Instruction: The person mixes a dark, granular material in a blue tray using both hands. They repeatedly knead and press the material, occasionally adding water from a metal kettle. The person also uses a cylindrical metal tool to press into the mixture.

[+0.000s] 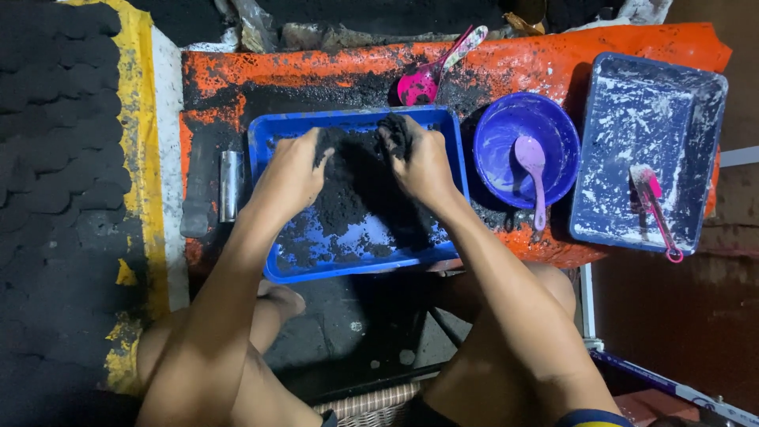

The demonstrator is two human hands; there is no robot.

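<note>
Orange sheet (pixel 553 59) carries blue tray (pixel 269 134), purple bowl (pixel 494 146), white-dusted tray (pixel 696 158), metal tube (pixel 230 185)

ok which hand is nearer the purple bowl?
Right. The right hand digs in black powder at the blue tray's right end, just beside the purple bowl. The left hand works the tray's left half, farther off.

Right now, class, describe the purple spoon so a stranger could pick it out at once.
Start at the orange table, then find the round purple bowl between the two blue trays. The purple spoon lies inside it, handle over the near rim. The other two spoons are pink.
</note>
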